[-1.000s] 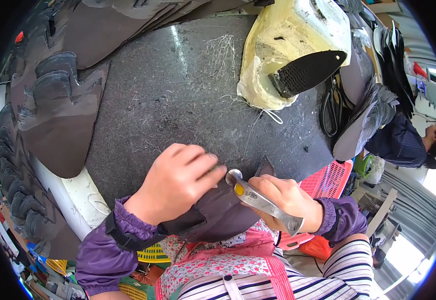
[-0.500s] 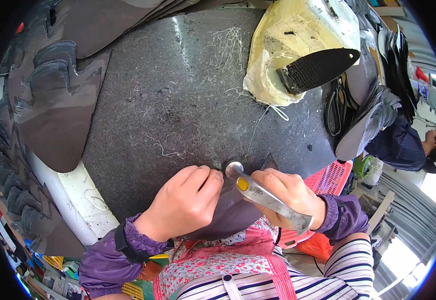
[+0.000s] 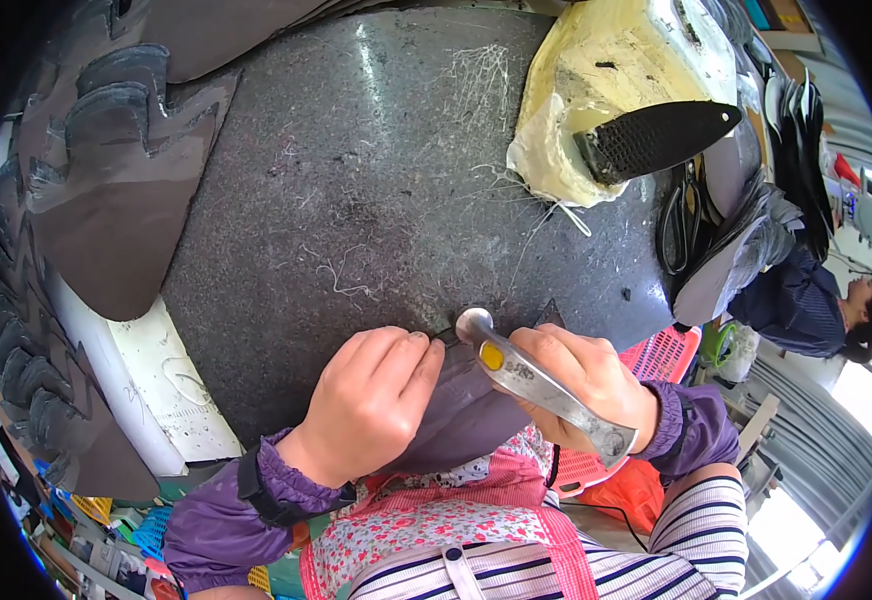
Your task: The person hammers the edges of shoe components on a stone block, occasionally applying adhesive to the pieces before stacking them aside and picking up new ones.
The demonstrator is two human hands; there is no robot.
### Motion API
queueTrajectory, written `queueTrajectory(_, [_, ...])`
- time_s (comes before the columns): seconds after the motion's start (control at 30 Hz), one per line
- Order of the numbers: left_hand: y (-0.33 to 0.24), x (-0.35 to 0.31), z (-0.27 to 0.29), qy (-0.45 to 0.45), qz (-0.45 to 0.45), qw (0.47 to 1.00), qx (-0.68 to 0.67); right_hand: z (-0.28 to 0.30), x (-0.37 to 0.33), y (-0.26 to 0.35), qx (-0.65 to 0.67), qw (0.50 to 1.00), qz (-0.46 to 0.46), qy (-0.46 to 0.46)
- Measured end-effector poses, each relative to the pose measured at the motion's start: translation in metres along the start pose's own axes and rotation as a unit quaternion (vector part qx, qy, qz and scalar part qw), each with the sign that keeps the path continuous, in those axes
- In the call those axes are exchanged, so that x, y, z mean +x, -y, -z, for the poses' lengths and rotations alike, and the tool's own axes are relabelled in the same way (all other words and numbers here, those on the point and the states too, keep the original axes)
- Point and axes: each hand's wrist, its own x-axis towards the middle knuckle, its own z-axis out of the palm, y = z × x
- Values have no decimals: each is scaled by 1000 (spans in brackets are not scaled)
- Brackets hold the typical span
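Note:
In my right hand (image 3: 591, 375) is a metal shoemaker's hammer (image 3: 553, 398) with a curved head and a yellow spot where the handle meets it. The round face of the hammer is down close to the edge of a dark, leather-like sheet piece (image 3: 461, 415). Just left of the hammer face, my left hand (image 3: 366, 400) pinches that edge with thumb and fingertips. The piece lies at the near edge of the dark work surface (image 3: 356, 240) and hangs toward my lap. Most of the hammer's handle is hidden by my fingers.
Dark cut pieces (image 3: 121, 220) lie stacked at the left. A yellowed container (image 3: 626, 70) with a black textured tool (image 3: 656, 143) stands back right, beside black scissors (image 3: 678, 225). A pink basket (image 3: 661, 355) is at the right. Another person (image 3: 796, 305) is farther right.
The view has shifted slightly, so the table and container appear farther right. Both hands keep their grips, and the hammer face stays close to the piece's edge.

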Motion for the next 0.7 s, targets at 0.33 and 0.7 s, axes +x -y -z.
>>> queueTrajectory(0.33, [1, -18, -4, -47, 87, 994, -38, 8, 11, 7, 3, 998, -1, 56])
queueTrajectory(0.7, [-9, -25, 1, -42, 85, 995, -27, 8, 23, 14, -28, 995, 38, 90])
